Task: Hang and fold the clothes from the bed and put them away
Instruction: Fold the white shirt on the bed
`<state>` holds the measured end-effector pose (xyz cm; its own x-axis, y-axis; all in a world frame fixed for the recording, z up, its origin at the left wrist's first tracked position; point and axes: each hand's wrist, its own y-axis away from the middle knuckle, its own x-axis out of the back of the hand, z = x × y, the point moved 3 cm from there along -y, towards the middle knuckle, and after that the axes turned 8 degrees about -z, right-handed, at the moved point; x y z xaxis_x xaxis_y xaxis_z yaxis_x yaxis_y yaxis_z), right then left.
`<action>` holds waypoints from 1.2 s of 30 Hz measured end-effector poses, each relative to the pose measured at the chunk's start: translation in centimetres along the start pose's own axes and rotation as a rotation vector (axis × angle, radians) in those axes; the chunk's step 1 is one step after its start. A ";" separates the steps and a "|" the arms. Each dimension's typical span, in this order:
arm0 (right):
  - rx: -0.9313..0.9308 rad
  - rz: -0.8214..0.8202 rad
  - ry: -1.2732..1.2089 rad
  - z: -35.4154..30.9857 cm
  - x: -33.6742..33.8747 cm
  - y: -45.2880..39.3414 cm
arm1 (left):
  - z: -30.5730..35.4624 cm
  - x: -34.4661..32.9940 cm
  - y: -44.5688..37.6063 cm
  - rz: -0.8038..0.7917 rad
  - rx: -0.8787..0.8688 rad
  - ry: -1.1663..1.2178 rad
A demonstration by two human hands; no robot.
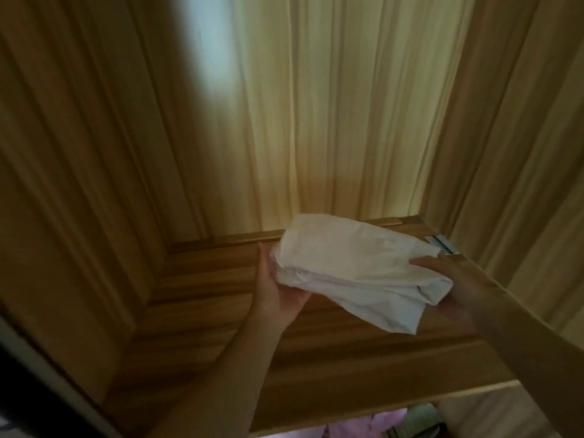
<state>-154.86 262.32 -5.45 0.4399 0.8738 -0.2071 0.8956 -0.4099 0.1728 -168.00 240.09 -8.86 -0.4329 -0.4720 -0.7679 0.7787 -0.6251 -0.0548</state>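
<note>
A folded white garment [357,267] is held over the wooden shelf [221,298] inside a wardrobe compartment. My left hand [275,289] holds its left end from underneath, thumb up along the edge. At the garment's right end, my right hand [455,289] grips with the thumb on top and the fingers below. One loose corner of the cloth hangs down near the right hand. Whether the garment touches the shelf cannot be told.
Wooden walls [94,137] close the compartment at left, back and right. A small flat striped item [442,245] lies at the shelf's back right corner. Below the shelf's front edge, pink cloth [357,428] and pale cloth show. A dark door edge [19,390] is at the lower left.
</note>
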 end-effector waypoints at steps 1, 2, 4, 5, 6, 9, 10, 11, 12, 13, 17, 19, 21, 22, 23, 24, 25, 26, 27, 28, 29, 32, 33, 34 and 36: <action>-0.008 -0.018 0.032 -0.3 0.1 -1.8 | 0.2 1.0 -1.0 0.029 0.043 -0.027; -0.017 -0.041 0.091 -0.4 0.2 -3.6 | 0.3 1.7 -1.8 0.052 0.091 -0.049; -0.057 -0.123 0.136 0.1 -0.1 -7.2 | 0.6 3.2 -3.2 0.090 0.176 -0.108; -0.062 -0.146 0.116 0.6 0.0 -8.8 | 0.8 4.0 -3.9 0.116 0.215 -0.174; -0.078 -0.165 0.098 1.3 0.0 -10.3 | 1.1 4.7 -4.4 0.145 0.256 -0.253; -0.155 -0.183 0.093 3.5 -0.3 -13.4 | 1.3 6.7 -5.8 0.205 0.404 -0.501; -0.172 -0.174 0.105 4.3 -0.4 -14.2 | 1.0 7.1 -6.2 0.225 0.458 -0.577; -0.179 -0.166 0.109 5.1 -0.4 -14.7 | 0.7 7.3 -6.4 0.250 0.505 -0.651; -0.175 -0.136 0.112 5.8 -0.4 -15.1 | 0.4 7.5 -6.6 0.283 0.540 -0.712; -0.161 -0.087 0.108 6.5 -0.1 -15.7 | 0.0 7.8 -6.8 0.316 0.562 -0.764; -0.082 0.040 0.163 9.2 2.3 -18.6 | 0.5 8.6 -7.1 0.370 0.568 -0.825; -0.061 0.073 0.275 8.8 1.5 -18.5 | 0.9 8.5 -6.9 0.331 0.622 -0.788; -0.040 0.121 0.422 8.3 0.5 -17.9 | 0.9 8.5 -7.0 0.324 0.659 -0.816; -0.028 0.134 0.517 8.1 0.1 -17.6 | 0.8 8.6 -7.2 0.355 0.661 -0.865; -0.004 0.126 0.641 8.0 -0.1 -17.2 | 0.6 8.7 -7.4 0.391 0.659 -0.931; 0.029 0.091 0.801 8.0 -0.4 -16.7 | 0.4 8.8 -7.5 0.419 0.641 -1.007; 0.059 0.040 0.973 8.2 -0.5 -16.2 | 0.1 9.1 -7.5 0.429 0.607 -1.084; 0.090 -0.004 1.144 8.6 -0.5 -15.8 | -0.1 9.2 -7.6 0.422 0.555 -1.166; 0.097 -0.028 1.286 9.0 -0.3 -15.4 | -0.3 9.5 -7.7 0.399 0.492 -1.261; 0.082 -0.041 1.397 9.5 -0.2 -15.2 | -0.5 9.5 -7.7 0.360 0.436 -1.375; 0.044 -0.047 1.467 9.9 -0.2 -14.9 | -0.9 9.5 -7.7 0.318 0.389 -1.517; -0.030 -0.036 1.539 10.5 -0.6 -13.8 | -2.1 8.7 -8.0 0.132 0.305 -2.080; -0.025 -0.023 1.553 10.8 -0.7 -13.5 | -2.5 8.5 -8.0 0.038 0.297 -2.222; -0.020 -0.016 1.562 11.1 -0.6 -13.1 | -2.9 8.6 -8.1 -0.036 0.318 -2.294; -0.042 -0.022 1.586 11.7 -0.2 -12.8 | -3.4 9.3 -8.1 -0.084 0.411 -2.323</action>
<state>-165.68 264.34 -18.94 -0.1096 0.2647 0.9581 0.8863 -0.4103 0.2147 -176.76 242.87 -17.77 -0.2722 0.0858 0.9584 0.7699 -0.5781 0.2704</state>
